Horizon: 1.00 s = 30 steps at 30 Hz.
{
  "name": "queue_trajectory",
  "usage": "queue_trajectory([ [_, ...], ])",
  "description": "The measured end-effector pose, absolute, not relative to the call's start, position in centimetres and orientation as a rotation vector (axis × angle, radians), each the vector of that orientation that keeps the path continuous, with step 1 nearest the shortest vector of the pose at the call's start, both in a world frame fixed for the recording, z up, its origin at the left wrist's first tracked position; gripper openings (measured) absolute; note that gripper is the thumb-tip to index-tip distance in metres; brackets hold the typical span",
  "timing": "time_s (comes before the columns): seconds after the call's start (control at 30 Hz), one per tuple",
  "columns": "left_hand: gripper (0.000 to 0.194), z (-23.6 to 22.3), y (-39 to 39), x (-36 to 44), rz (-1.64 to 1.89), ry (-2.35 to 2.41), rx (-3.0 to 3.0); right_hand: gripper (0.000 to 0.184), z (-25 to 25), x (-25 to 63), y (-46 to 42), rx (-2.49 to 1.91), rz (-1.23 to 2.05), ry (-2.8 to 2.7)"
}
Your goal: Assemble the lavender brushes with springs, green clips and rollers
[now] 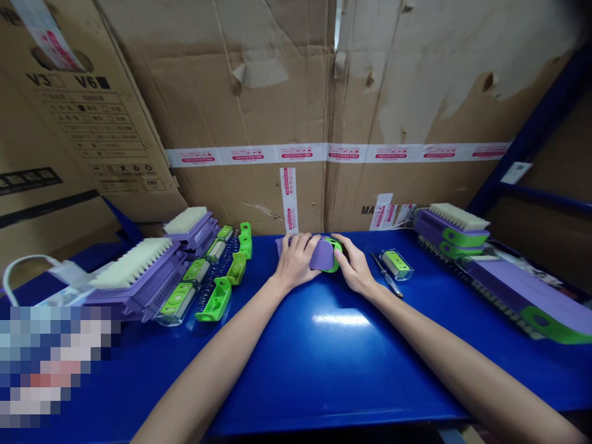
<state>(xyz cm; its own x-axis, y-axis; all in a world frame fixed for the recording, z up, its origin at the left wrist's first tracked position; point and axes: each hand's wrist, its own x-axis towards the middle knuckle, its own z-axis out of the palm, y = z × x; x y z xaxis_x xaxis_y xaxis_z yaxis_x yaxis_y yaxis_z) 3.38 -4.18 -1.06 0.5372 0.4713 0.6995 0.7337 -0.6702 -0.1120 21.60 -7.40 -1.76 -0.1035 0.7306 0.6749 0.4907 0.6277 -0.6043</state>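
At the far middle of the table, my left hand [297, 258] is wrapped over a purple brush body [322, 255], its fingers bent across the top. My right hand [355, 266] grips the green end cap [335, 246] on the right end of that body, thumb and fingers around it. The underside of the held piece is hidden. Just right of my right hand lie a thin, dark, pointed tool [387, 275] and a clear box with a green-topped part [396, 264].
Left stand purple brush bodies with pale bristles [134, 264], clear boxes with green-topped parts [178, 302], dark coil springs [209, 287] and several green end caps [216, 300]. Stacked purple-and-green brushes [531, 287] lie right. Cardboard [250, 111] walls the back of the blue table [324, 364].
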Motion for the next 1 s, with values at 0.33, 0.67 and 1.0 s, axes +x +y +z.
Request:
queue_trajectory([
  [0.33, 0.055, -1.03, -3.93, 3.18, -0.999, -0.929, -2.445, 0.052, -1.73, 21.11, -7.59, -1.056, 0.383, -1.679],
  [0.67, 0.053, -1.32, -3.57, 3.21, -0.957, -0.932, -2.413, 0.057, -1.89, 21.1, -7.03, -1.106, 0.509, -1.593],
  [1.0, 0.056, -1.18, -3.48, 3.26, -0.979, -0.946, -2.441, 0.057, -1.77, 20.89, -6.85, -1.12, 0.593, -1.551],
])
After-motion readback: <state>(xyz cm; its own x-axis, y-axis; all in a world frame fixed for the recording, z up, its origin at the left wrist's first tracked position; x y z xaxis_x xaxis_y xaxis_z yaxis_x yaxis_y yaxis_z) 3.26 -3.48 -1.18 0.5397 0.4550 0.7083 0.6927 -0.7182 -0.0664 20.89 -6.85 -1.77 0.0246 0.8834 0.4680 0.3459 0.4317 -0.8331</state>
